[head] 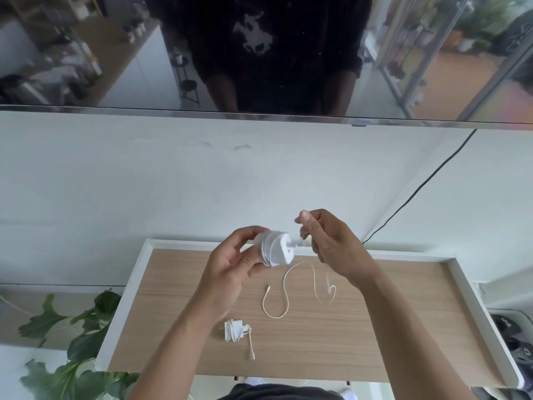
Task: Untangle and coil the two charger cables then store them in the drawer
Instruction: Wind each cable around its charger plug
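Note:
My left hand [230,269] holds a white charger plug [277,249] above the back of the wooden tabletop [375,327], with part of its cable wound around the plug. My right hand [328,243] pinches the thin white cable right beside the plug. The loose rest of this cable [284,295] hangs down and lies in curves on the wood, its connector end to the left. A second white charger [235,330] lies nearer me on the table, its cable wrapped around it and a short tail with the connector sticking out.
The table has a raised white rim [129,298]. A large dark screen [259,53] hangs on the white wall behind, with a black cord [418,192] running down at the right. Green plant leaves [80,336] stand at the left of the table.

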A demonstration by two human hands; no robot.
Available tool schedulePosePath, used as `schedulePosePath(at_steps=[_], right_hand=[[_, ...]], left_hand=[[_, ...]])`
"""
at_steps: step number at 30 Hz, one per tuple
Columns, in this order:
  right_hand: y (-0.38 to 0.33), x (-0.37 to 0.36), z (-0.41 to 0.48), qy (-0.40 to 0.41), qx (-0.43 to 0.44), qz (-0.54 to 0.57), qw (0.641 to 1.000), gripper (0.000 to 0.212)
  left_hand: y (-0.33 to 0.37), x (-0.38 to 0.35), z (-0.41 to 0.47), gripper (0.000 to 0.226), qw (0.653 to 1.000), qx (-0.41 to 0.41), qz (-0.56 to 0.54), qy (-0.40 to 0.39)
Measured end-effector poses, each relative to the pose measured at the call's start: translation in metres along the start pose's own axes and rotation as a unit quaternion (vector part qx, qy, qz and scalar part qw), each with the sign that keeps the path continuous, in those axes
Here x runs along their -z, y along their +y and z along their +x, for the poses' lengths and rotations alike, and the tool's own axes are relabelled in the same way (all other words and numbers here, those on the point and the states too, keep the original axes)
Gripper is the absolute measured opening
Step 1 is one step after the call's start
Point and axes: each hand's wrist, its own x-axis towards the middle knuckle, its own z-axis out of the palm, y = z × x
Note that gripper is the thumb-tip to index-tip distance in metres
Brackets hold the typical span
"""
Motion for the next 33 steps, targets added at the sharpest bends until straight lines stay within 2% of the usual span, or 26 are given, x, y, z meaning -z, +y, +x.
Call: schedulePosePath(at_steps=[2, 6, 10, 14, 16, 20, 22, 24, 28, 33], right_hand=[[0.006, 0.000, 0.000, 0.018, -0.024, 0.013, 0.999, 0.063], [0.015, 0.006, -0.004, 0.000, -0.025, -0.034, 0.999, 0.045], [0.020, 0.004, -0.004, -0.064, -0.023, -0.036, 0.997, 0.039], [0.032, -0.004, -0.001, -0.091, 0.011, -0.106, 0.990, 0.027], [0.034, -0.007, -0.002, -0.093, 0.014, -0.117, 0.989, 0.034], [0.031, -0.010, -0.004, -0.094, -0.034, -0.103, 0.990, 0.068], [0.030, -0.011, -0.004, -0.102, -0.056, -0.113, 0.987, 0.079], [0.034, -0.013, -0.004, -0.108, -0.079, -0.147, 0.980, 0.082], [0.050, -0.024, -0.003, -0.150, -0.126, -0.217, 0.956, 0.083], [0.060, -0.036, -0.002, -0.188, -0.156, -0.251, 0.937, 0.078]], left_hand=[[0.001, 0.002, 0.004, 0.027, 0.998, -0.006, -0.037, 0.044], [0.005, 0.005, 0.010, 0.032, 0.993, -0.038, 0.000, 0.111], [0.008, 0.004, 0.010, 0.036, 0.993, -0.039, 0.022, 0.113], [0.009, -0.003, 0.011, 0.037, 0.994, -0.022, -0.012, 0.106], [0.009, -0.006, 0.012, 0.035, 0.994, -0.018, -0.025, 0.108], [0.010, -0.002, 0.013, 0.035, 0.994, -0.003, -0.052, 0.101], [0.011, -0.001, 0.012, 0.035, 0.993, 0.009, -0.085, 0.085], [0.015, -0.002, 0.011, 0.031, 0.989, 0.018, -0.129, 0.067], [0.024, -0.006, 0.009, 0.039, 0.980, 0.025, -0.197, 0.027], [0.019, -0.006, 0.014, 0.028, 0.987, 0.009, -0.155, 0.033]])
